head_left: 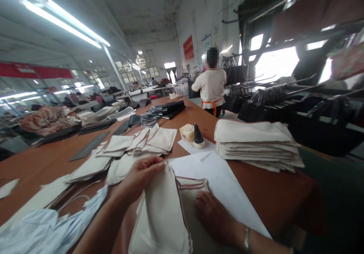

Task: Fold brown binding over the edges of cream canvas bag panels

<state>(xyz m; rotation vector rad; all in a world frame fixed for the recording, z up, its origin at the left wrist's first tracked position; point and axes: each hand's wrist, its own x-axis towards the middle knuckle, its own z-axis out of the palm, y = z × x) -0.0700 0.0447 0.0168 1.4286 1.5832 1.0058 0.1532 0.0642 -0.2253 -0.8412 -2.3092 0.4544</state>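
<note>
My left hand [149,170] pinches the upper corner of a cream fabric panel [163,212] with dark brown edging. That panel is lifted and tilted over other cream panels [192,185] of the same kind. On these lower panels rests my right hand [213,212], its fingers curled and closed; whatever is under its fingertips is hidden. A bangle circles the right wrist. White paper [224,182] lies beneath and beyond the right hand. Past the left hand, more cream panels [119,144] lie in loose overlapping piles.
A tall stack of cream panels [253,132] stands at the table's right edge. Nearby are a black cone [198,134] and a yellowish block [187,131]. Pale blue cloth [42,227] lies front left. A person [212,83] stands beyond, beside racks of hanging black pieces [261,109].
</note>
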